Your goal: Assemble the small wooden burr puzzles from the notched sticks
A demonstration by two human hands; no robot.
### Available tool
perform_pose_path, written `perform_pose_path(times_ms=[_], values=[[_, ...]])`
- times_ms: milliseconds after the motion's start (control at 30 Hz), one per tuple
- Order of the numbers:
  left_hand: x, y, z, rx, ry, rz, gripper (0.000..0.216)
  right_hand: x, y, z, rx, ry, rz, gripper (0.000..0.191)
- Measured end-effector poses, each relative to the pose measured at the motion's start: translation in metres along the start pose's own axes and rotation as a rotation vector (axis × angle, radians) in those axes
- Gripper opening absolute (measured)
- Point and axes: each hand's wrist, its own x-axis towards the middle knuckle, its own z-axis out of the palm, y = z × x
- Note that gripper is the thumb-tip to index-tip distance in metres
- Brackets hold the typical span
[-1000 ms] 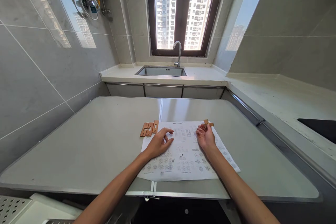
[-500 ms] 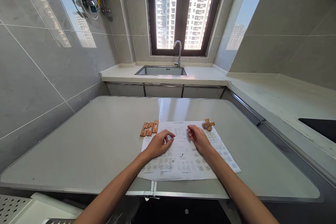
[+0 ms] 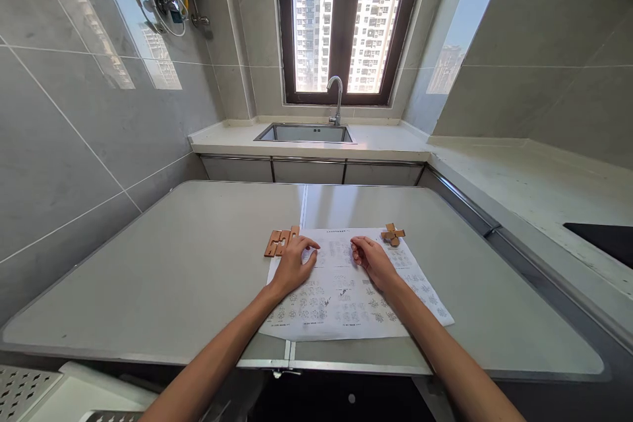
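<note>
A white printed sheet (image 3: 329,333) with rows of small line diagrams and two pen ticks lies under both my hands. My left hand (image 3: 295,265) rests over its left half, thumb and forefinger apart, holding nothing. Just beyond its fingers are flat brown wooden pieces (image 3: 271,244) with cut-out notches, in a row by the sheet's left edge; the hand partly covers them. My right hand (image 3: 374,262) is over the upper right of the sheet, its fingers curled in, with no object visible in them. Past it, a cross-shaped cluster of interlocked wooden pieces (image 3: 393,235) sits on the sheet's upper right corner.
The pale folding table (image 3: 148,290) has a metal seam down its middle and a latch (image 3: 277,374) at the front edge. Beyond it are a counter with a sink (image 3: 304,134) and a tap (image 3: 338,99). A white perforated object (image 3: 27,389) stands at the lower left.
My left hand has moved left and slightly away from me, toward the row of wooden pieces, and now covers part of them. My right hand has barely shifted.
</note>
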Motion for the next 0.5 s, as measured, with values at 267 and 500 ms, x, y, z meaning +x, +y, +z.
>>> perform_pose_path(times_ms=[267,500], values=[[0.002,-0.011,-0.004,0.301,0.262,-0.136,0.019,0.004,0.005,-0.003,0.007,-0.021,-0.011,0.031],[0.002,-0.020,-0.005,0.360,0.267,-0.236,0.028,0.003,0.006,-0.002,-0.005,-0.023,-0.018,0.029]])
